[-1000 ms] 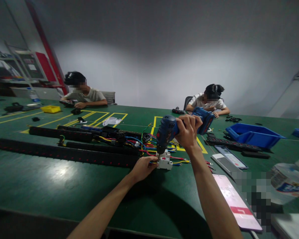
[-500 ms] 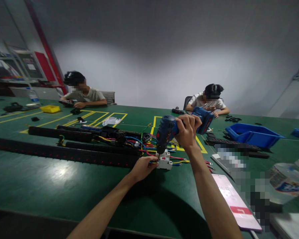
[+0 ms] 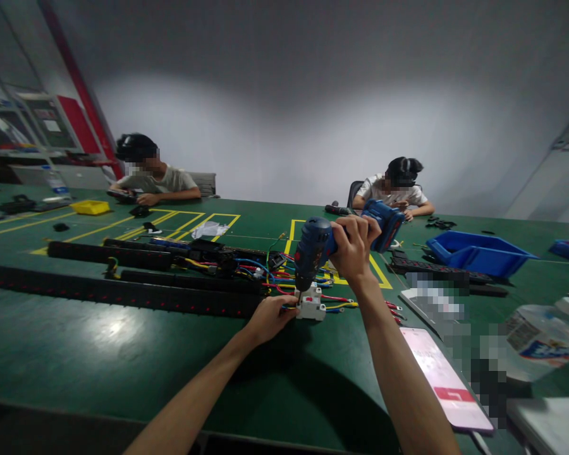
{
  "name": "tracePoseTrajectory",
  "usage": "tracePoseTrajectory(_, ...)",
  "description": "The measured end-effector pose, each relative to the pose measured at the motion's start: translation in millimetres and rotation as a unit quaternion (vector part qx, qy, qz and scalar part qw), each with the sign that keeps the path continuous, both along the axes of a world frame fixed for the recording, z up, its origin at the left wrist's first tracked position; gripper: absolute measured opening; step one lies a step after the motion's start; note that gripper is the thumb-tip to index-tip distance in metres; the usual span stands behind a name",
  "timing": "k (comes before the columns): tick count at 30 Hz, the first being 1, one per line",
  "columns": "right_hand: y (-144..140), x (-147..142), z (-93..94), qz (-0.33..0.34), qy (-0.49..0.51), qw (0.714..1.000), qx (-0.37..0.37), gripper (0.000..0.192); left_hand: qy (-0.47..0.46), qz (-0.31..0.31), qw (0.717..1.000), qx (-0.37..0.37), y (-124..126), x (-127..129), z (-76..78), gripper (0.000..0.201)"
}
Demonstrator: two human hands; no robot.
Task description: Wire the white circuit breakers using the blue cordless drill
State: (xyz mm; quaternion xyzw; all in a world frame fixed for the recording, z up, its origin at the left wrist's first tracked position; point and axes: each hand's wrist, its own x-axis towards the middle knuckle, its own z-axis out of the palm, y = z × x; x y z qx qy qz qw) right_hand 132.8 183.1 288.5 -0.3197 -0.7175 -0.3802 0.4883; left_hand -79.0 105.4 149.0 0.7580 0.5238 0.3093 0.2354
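While the right hand is clenched round the grip of a blue cordless screwdriver, its nose points down onto the top of a small white circuit breaker standing on the green table, near the middle of the head view. The left hand pinches the breaker's left side, steadying it where coloured wires enter from the right and far side. Just left of the breaker lie long black power strips, with more wiring behind. To the right lie a phone with a pink screen, a clear plastic bottle and, farther off, a blue bin. Two other people sit at the far edge, busy with their own hands.

As I judge it, the driving goes best with the tool kept upright over the terminal screw, pressed lightly, and the breaker held flat so the bit cannot slip onto the wires.
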Motion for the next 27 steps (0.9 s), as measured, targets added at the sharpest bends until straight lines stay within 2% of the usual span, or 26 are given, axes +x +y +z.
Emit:
tracePoseTrajectory(10, 1.7, 0.7, -1.1, 0.002, -0.003, 1.000, -0.013, 0.033, -0.003, -0.016, 1.000, 0.020, 4.1, -2.4, -6.4, 0.028)
tracePoseTrajectory(20, 1.5, 0.5, -1.1, -0.010, 0.003, 1.000, -0.003, 0.031, 0.002, -0.004, 1.000, 0.001, 0.2, -0.7, 0.3, 0.029)
tracePoseTrajectory(27, 0.5, 1.6, -0.5, -0.002, -0.007, 1.000, 0.003, 0.033, 0.001, -0.016, 1.000, 0.011, 2.7, -2.3, -3.1, 0.027)
